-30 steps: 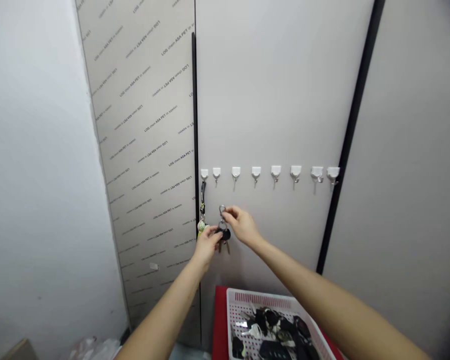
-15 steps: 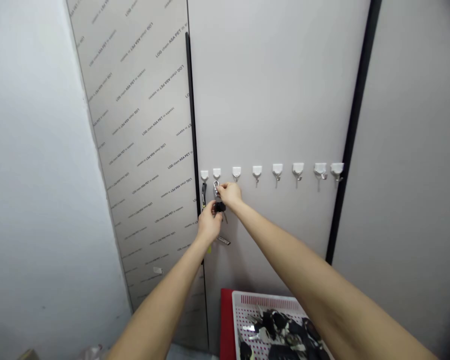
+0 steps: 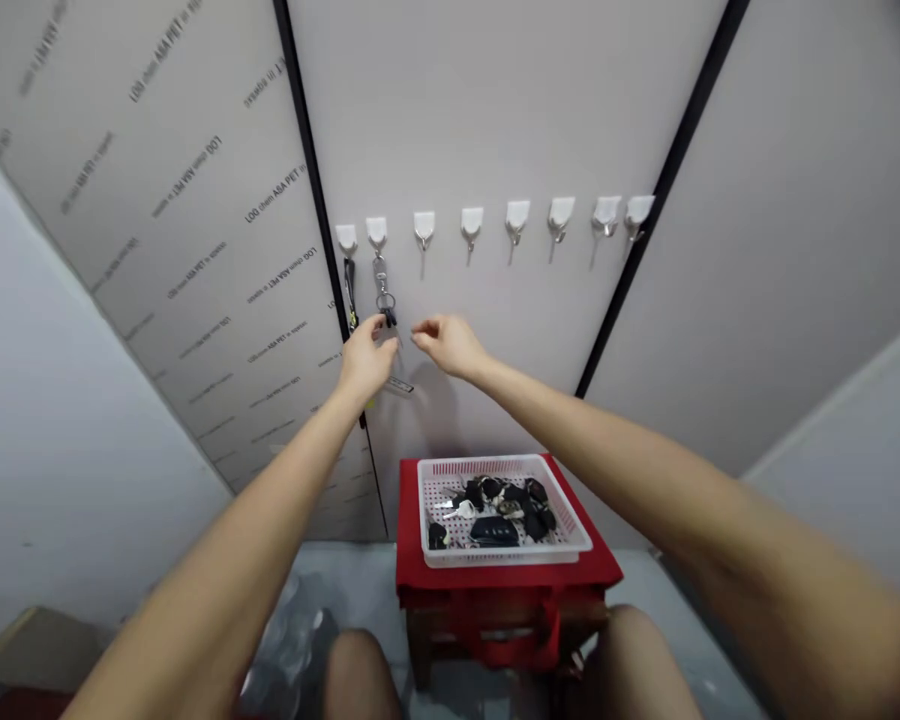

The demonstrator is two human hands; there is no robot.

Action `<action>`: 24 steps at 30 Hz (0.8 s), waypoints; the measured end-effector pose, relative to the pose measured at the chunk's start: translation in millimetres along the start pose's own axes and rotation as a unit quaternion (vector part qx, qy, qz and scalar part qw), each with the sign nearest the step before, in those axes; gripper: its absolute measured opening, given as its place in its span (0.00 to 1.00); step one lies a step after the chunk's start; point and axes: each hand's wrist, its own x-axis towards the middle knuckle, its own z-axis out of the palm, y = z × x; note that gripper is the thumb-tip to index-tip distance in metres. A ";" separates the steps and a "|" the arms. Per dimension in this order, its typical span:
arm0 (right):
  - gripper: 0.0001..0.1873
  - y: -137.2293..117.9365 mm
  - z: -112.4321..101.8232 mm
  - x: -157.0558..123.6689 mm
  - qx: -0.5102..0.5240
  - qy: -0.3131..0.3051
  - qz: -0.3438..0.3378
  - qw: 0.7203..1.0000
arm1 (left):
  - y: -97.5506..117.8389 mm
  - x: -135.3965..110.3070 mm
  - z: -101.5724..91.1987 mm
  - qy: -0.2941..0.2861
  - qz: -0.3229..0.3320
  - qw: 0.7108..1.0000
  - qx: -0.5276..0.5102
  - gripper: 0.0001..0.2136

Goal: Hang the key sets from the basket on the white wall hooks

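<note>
A bunch of keys (image 3: 388, 316) with black heads hangs by a metal clasp and ring (image 3: 381, 281) from the second white hook (image 3: 376, 231). My left hand (image 3: 366, 362) is right at those keys, thumb and forefinger apart, with the forefinger seeming to touch them. Further right, my right hand (image 3: 450, 346) hovers in front of the panel with bent fingers, a small gap between thumb and fingertips and nothing seen in it. From the leftmost hook (image 3: 346, 237) hangs a dark strap (image 3: 350, 280), its lower end partly behind my left hand. A small flat tag (image 3: 400, 386) shows below that hand.
Several more white hooks (image 3: 472, 219) run rightward along the panel. Below, a white perforated basket (image 3: 506, 557) holds several keys and fobs, including a black fob (image 3: 494, 531). It stands on a red-covered stool (image 3: 600, 572) between my knees. Clear plastic (image 3: 285, 640) lies at lower left.
My right hand has come off the clasp and moved right. My left hand has loosened around the keys, which now hang from the hook. The view has tipped down, showing the whole basket.
</note>
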 end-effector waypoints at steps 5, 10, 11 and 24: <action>0.11 63.1 3.5 -85.8 -0.011 -0.210 0.062 0.976 | -19.5 -38.8 3.2 -0.030 -0.027 0.998 -0.047 0.17; 0.11 111.5 12.3 -140.8 -0.124 -0.256 0.076 0.956 | -37.8 -104.9 36.5 -0.125 -0.080 0.985 -0.083 0.14; 0.11 115.7 14.3 -146.4 -0.149 -0.250 0.077 0.954 | -39.7 -117.2 45.0 -0.154 -0.092 0.980 -0.084 0.13; 0.11 126.0 16.5 -160.0 -0.070 -0.239 0.128 0.960 | -53.3 -167.4 91.1 -0.281 -0.121 0.951 -0.051 0.13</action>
